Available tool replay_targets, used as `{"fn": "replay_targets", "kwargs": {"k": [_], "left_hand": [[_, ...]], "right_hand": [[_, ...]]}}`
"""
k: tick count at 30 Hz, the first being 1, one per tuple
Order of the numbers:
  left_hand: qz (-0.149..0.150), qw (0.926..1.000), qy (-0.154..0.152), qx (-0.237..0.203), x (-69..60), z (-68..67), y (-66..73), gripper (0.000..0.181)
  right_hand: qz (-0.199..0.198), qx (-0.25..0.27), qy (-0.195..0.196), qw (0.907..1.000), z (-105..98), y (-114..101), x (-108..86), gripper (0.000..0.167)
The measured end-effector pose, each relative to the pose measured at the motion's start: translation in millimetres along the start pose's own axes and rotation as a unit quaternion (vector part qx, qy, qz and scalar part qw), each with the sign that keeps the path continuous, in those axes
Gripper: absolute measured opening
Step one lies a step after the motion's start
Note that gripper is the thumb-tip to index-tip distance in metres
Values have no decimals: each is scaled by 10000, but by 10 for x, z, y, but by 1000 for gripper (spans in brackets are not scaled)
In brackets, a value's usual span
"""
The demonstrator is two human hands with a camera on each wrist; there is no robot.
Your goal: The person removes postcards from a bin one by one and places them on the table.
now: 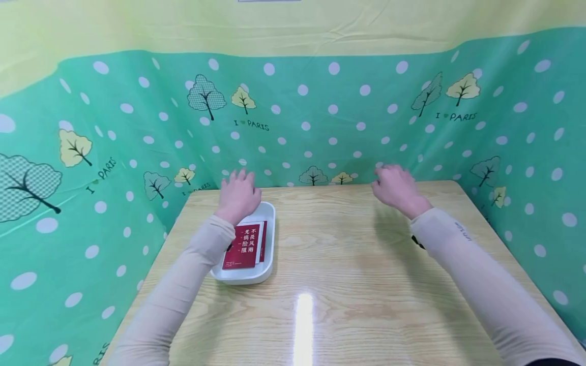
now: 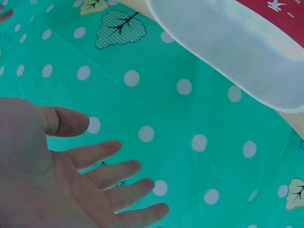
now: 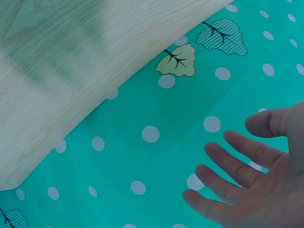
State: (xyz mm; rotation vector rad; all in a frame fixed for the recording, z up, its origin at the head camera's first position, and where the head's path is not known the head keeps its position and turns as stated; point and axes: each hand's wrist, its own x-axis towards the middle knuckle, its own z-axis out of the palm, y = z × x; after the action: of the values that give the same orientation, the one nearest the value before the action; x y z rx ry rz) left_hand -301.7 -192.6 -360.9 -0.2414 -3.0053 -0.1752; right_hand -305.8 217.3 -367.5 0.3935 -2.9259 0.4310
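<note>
Head view: holding left hand [image 1: 239,195] spread above white tray [image 1: 249,277] with red booklet [image 1: 240,256], right hand [image 1: 397,188] spread toward one o'clock over bench [image 1: 343,239].

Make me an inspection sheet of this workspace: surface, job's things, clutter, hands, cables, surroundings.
Surface: wood-grain table, with a bright reflection toward the front.
Job's things: white tray at the table's left; inside, a red printed card over red-and-white pieces, partly hidden.
Clutter: nothing seen.
Hands: left hand near the tray's far end, right hand toward the table's far right; both relaxed, holding nothing.
Cables: nothing seen.
Surroundings: green polka-dot cloth printed with trees.
</note>
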Motion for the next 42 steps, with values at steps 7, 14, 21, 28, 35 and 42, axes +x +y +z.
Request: {"fn": "replay_targets", "kwargs": {"k": [7,14,21,28,35,42], "left_hand": [[-154,9996,199,-144,-52,-9,-154,56],[-350,9990,99,-242,-153,42,-331,55],[-685,9967,-178,-406,-221,114,-498,48],[-930,9924,-642,-478,-268,155,-683,47],[-1232,9837,-1256,-384,-387,236,-831,52],[-1500,9647,-2138,-331,-547,320,-979,60]], "right_hand": [[-72,276,33,9996,-7,-95,63,28],[37,426,-22,9991,14,-196,96,18],[-48,535,-65,9985,24,-327,138,17],[-58,532,-164,9984,18,-481,252,20],[79,767,-376,9963,33,-728,315,30],[-185,903,-396,9950,122,-980,381,12]]}}
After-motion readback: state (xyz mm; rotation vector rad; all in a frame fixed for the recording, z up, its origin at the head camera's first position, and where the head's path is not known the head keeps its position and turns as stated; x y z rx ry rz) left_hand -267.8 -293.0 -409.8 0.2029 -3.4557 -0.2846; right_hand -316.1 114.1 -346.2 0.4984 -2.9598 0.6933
